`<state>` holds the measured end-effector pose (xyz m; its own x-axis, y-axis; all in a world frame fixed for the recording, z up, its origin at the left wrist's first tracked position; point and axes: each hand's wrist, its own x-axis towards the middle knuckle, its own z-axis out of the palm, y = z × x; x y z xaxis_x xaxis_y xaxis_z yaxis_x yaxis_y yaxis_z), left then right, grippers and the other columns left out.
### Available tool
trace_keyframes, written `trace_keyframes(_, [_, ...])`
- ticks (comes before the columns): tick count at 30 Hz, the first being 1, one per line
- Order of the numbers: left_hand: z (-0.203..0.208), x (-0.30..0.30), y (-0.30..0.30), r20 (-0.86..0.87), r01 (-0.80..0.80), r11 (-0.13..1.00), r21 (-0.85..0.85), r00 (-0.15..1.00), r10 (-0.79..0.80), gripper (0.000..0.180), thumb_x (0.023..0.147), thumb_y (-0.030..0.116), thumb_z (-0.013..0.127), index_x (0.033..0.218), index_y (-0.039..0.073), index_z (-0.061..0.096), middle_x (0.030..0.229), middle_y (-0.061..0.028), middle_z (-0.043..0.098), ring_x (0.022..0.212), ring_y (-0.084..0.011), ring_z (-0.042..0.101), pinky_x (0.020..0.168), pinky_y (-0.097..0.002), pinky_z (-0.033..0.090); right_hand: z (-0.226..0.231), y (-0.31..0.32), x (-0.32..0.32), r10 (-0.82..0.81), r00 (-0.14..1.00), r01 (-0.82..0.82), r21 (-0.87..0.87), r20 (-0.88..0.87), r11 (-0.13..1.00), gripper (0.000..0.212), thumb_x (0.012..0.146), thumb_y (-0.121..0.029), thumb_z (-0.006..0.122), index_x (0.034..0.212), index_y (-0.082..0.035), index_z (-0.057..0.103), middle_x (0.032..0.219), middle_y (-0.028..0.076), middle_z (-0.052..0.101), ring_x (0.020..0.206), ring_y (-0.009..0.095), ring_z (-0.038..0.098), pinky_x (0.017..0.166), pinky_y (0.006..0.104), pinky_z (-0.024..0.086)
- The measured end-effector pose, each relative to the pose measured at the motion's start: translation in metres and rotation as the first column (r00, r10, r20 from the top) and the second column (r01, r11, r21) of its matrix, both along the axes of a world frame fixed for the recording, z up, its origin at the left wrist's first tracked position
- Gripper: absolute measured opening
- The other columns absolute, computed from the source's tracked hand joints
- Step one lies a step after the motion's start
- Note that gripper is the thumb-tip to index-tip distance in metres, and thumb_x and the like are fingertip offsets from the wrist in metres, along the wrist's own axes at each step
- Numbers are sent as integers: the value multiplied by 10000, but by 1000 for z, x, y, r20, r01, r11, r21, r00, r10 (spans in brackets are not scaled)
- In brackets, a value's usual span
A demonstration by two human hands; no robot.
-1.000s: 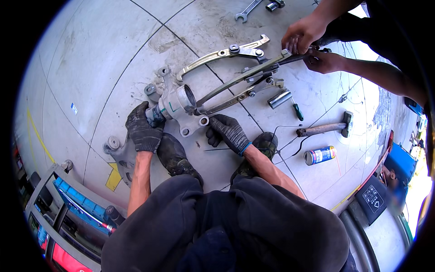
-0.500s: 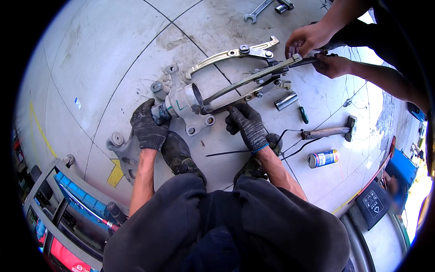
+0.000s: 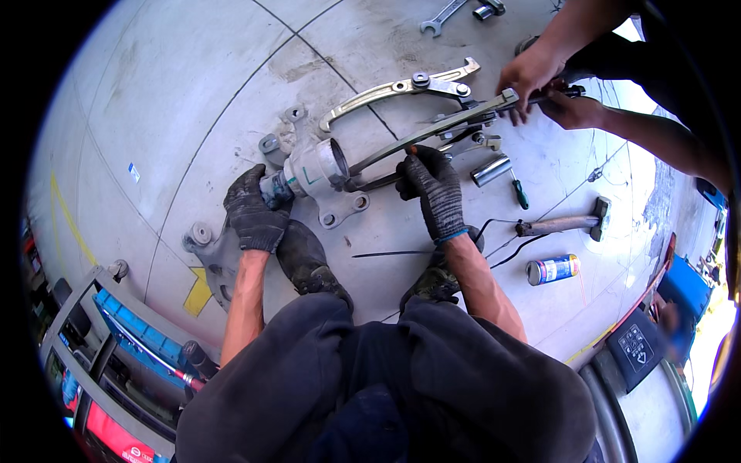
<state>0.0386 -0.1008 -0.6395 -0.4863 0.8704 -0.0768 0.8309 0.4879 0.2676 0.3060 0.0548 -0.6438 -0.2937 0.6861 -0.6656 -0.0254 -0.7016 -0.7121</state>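
Observation:
A grey metal steering knuckle (image 3: 310, 171) with a round bore lies on the floor in front of me. My gloved left hand (image 3: 256, 210) is wrapped round its narrow, greasy end. The long arms of a jaw puller (image 3: 455, 121) reach from the right to the bore, with two jaw tips at its mouth. My gloved right hand (image 3: 434, 189) is closed round one puller arm, just right of the bore. Another puller arm (image 3: 363, 99) rests on the floor beyond. A co-worker's hands (image 3: 532, 71) hold the puller's screw end at the upper right.
A steel cylinder (image 3: 491, 171), a green-handled screwdriver (image 3: 520, 194), a hammer (image 3: 562, 224) and a spray can (image 3: 553, 269) lie at right. A wrench (image 3: 438, 21) lies at the far side. Another metal casting (image 3: 204, 236) and a tool cart (image 3: 81, 297) are at left.
My right hand has moved a little away from me and to the right, lifting the near puller arms closer together. The co-worker's hands have shifted along the screw end. My left hand stays put.

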Motion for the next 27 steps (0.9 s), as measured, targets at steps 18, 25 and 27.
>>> trace_keyframes(18, [0, 2, 6, -32, 31, 998, 60, 999, -29, 722, 578, 214, 891, 1239, 65, 640, 1130, -169, 674, 1066, -383, 621, 960, -479, 482, 0, 3, 3, 33, 999, -34, 43, 18, 998, 438, 957, -144, 705, 1327, 29, 548, 991, 115, 689, 700, 157, 641, 601, 280, 527])
trace_keyframes(25, [-3, -1, 3, 12, 31, 999, 39, 999, -32, 713, 633, 259, 863, 1271, 62, 615, 1173, -185, 653, 1098, -378, 601, 1000, -496, 435, -1, 5, 2, 84, 996, -87, 65, 42, 994, 403, 971, -141, 682, 1313, 34, 561, 1042, 119, 705, 735, 162, 659, 637, 293, 550])
trace_keyframes(27, [-2, -1, 2, 1, 37, 998, 43, 999, -37, 712, 632, 261, 864, 1269, 63, 615, 1173, -186, 653, 1098, -379, 601, 1003, -496, 435, -2, 5, 1, 104, 994, -105, 64, 29, 992, 393, 978, -139, 669, 1314, 33, 561, 1083, 121, 714, 756, 171, 672, 663, 300, 566])
